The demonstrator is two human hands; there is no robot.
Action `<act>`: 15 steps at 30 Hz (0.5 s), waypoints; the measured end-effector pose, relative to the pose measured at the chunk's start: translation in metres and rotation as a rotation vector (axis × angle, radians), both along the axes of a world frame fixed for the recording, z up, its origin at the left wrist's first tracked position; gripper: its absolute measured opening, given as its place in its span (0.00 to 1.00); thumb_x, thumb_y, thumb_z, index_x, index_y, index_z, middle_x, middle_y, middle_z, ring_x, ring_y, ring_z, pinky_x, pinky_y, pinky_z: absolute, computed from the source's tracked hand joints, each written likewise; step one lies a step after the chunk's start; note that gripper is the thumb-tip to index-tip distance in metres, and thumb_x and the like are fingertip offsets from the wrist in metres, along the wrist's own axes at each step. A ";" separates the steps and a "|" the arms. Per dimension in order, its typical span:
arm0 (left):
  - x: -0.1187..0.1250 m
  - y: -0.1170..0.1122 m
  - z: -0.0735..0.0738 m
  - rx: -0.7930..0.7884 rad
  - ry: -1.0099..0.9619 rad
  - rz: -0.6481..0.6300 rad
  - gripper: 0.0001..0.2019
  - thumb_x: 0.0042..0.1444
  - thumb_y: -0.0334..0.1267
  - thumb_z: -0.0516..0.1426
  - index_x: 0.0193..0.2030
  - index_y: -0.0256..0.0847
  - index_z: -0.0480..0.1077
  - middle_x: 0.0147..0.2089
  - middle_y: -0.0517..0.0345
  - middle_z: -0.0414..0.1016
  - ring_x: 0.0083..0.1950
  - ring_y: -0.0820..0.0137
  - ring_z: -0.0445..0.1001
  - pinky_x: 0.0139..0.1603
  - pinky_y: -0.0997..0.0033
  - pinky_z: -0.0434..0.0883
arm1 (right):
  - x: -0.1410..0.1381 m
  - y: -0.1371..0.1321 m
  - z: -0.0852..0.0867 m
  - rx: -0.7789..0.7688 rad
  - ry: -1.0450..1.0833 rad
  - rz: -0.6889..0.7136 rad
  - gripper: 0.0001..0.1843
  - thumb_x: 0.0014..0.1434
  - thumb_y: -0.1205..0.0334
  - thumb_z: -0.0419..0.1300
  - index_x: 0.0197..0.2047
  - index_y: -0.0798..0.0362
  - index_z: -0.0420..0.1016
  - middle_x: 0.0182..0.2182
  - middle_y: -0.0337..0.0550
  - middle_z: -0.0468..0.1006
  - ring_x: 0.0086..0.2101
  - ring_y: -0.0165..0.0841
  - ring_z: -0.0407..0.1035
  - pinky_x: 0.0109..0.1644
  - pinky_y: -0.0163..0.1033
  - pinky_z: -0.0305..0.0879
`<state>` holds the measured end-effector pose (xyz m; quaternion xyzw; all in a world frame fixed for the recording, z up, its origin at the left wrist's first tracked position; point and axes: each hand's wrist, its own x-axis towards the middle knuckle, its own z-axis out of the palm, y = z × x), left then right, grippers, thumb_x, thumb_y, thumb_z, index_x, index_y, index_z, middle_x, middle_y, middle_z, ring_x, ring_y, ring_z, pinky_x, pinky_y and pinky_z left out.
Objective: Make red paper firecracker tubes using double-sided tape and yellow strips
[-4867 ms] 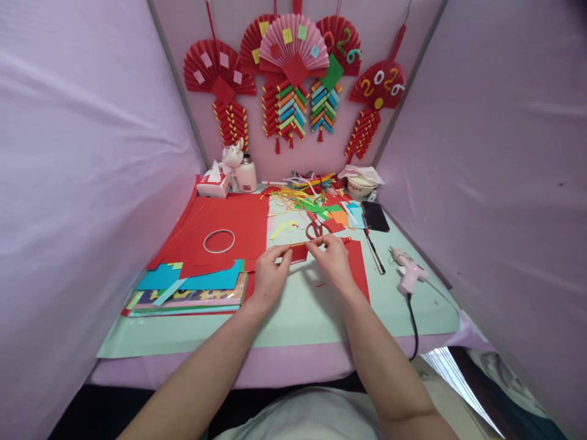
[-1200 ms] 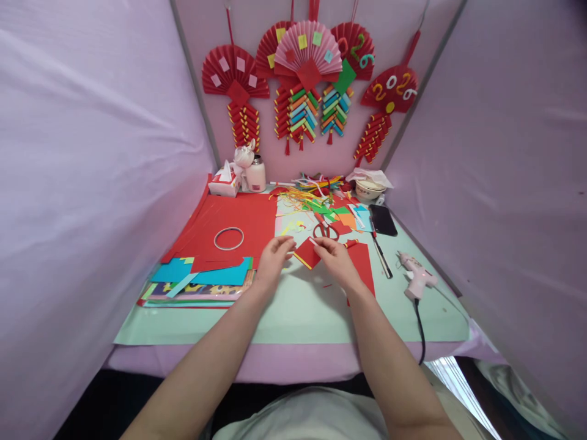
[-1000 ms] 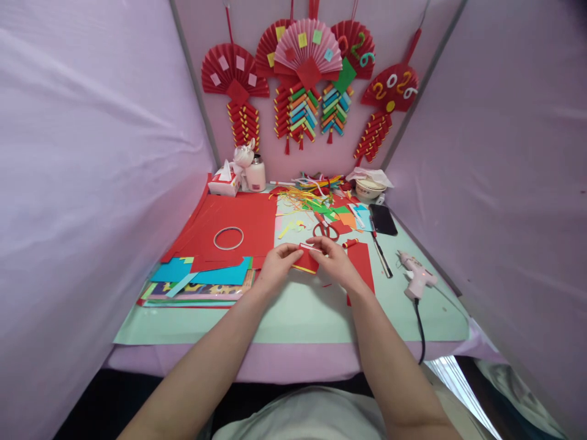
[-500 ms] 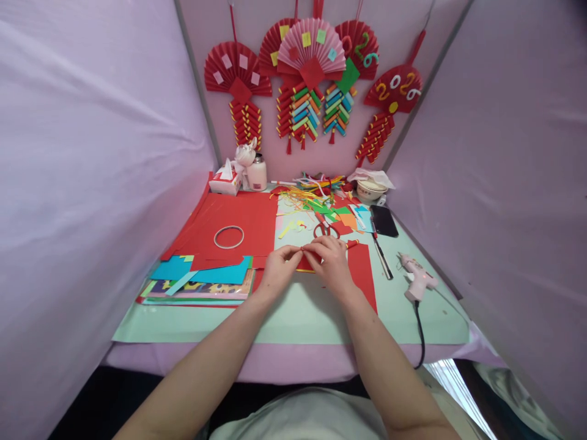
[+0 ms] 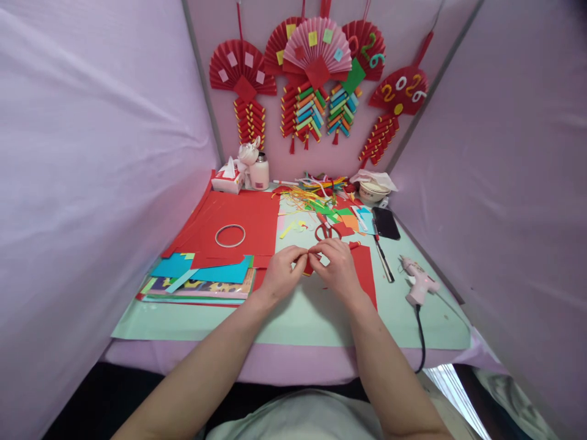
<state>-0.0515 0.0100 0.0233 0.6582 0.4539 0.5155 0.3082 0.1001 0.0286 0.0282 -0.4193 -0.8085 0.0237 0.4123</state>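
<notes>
My left hand (image 5: 283,272) and my right hand (image 5: 337,264) meet over the table's near middle, fingertips pinched together. Between them is a small piece of red paper (image 5: 309,267) with a yellow edge, mostly covered by the fingers. Both hands grip it; how far it is rolled I cannot tell. Just beyond the fingers lie red-handled scissors (image 5: 327,231). A small red paper roll (image 5: 354,245) with a yellow end rests past my right hand, partly hidden. Under my right wrist is a larger red paper sheet (image 5: 365,275).
At right are a glue gun (image 5: 419,282) with its cord, a slim dark tool (image 5: 384,260) and a phone (image 5: 386,223). Paper sheets (image 5: 220,272) and a ring (image 5: 230,236) lie left. Behind are paper scraps, a bowl (image 5: 372,191), a bottle (image 5: 260,173) and hanging fan decorations (image 5: 243,67).
The red paper's yellow edge shows less between my hands, and the paper looks smaller and more tilted. Both hands keep their pinch. The view has shifted slightly.
</notes>
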 end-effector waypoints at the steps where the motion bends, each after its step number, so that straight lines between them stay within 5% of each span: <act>1: 0.000 0.000 0.000 0.004 0.009 -0.005 0.08 0.54 0.35 0.55 0.34 0.44 0.76 0.35 0.54 0.76 0.38 0.65 0.71 0.43 0.68 0.64 | 0.000 0.000 0.000 0.006 -0.002 -0.004 0.05 0.59 0.63 0.56 0.34 0.50 0.74 0.32 0.42 0.75 0.38 0.36 0.66 0.42 0.41 0.56; 15: 0.000 0.003 -0.004 0.117 0.205 -0.008 0.11 0.59 0.31 0.50 0.38 0.42 0.74 0.38 0.53 0.77 0.39 0.67 0.72 0.40 0.71 0.64 | 0.000 0.000 0.000 0.011 -0.040 -0.038 0.02 0.56 0.66 0.58 0.33 0.51 0.71 0.32 0.41 0.75 0.38 0.36 0.67 0.42 0.41 0.55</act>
